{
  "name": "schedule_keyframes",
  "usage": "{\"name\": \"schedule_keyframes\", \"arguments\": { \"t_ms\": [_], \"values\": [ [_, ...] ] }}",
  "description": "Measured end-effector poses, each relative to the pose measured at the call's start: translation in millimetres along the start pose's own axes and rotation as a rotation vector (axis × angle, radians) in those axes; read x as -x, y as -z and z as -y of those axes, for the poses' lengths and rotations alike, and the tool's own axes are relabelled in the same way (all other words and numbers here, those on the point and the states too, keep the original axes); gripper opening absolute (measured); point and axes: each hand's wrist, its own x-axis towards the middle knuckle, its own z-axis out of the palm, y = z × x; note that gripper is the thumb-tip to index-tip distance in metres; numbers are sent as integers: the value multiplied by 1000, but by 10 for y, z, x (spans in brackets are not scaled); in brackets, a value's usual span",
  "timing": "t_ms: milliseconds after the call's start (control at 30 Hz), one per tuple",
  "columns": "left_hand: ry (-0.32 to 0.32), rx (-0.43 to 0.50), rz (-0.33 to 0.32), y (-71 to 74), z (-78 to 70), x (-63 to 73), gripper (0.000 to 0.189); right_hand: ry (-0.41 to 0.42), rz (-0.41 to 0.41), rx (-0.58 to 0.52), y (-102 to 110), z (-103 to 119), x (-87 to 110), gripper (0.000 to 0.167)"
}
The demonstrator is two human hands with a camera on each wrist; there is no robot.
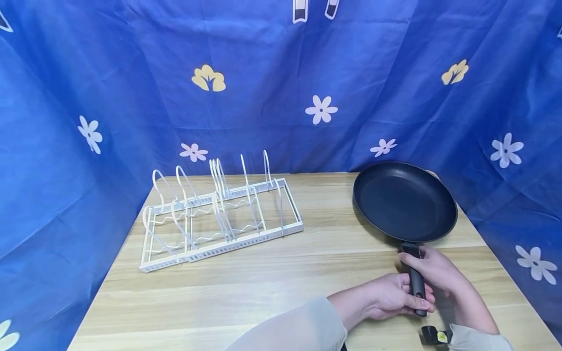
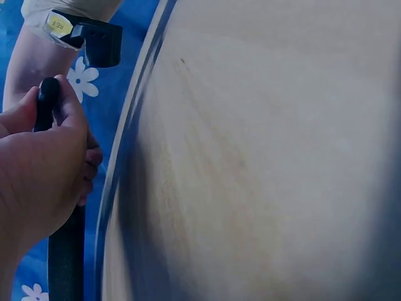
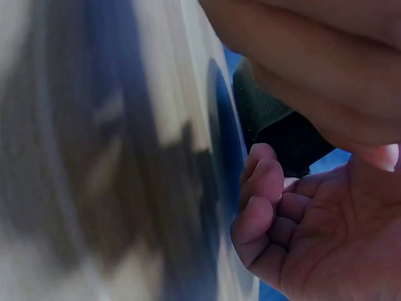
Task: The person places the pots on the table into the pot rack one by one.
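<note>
A black frying pan (image 1: 404, 202) is at the right of the table in the head view, its bowl facing up and its handle (image 1: 416, 279) pointing toward me. My left hand (image 1: 388, 295) grips the free end of that handle, thumb on top and fingers underneath. Closer to the bowl, my right hand (image 1: 439, 269) holds the handle from the right side, its thumb lying across the top. The left wrist view shows the handle's tip (image 2: 46, 100) between thumb and index finger. In the right wrist view, the right fingers (image 3: 326, 69) partly cover the pan's dark underside (image 3: 257, 103).
A white wire rack (image 1: 219, 219) with several upright loops stands on the left of the wooden table (image 1: 325, 273). Blue patterned cloth (image 1: 263, 97) encloses the back and both sides. A black wrist camera (image 1: 432, 335) is strapped at the right sleeve.
</note>
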Motion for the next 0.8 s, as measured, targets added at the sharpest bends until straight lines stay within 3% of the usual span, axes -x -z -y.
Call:
{"name": "schedule_keyframes", "arguments": {
  "t_ms": [467, 800],
  "values": [
    [-82, -198, -57, 39, -84, 256, 26, 68, -43, 47, -19, 299, 139, 43],
    [-138, -402, -152, 41, -186, 455, 25, 112, -82, 6, -99, 490, 200, 38]
  ]
}}
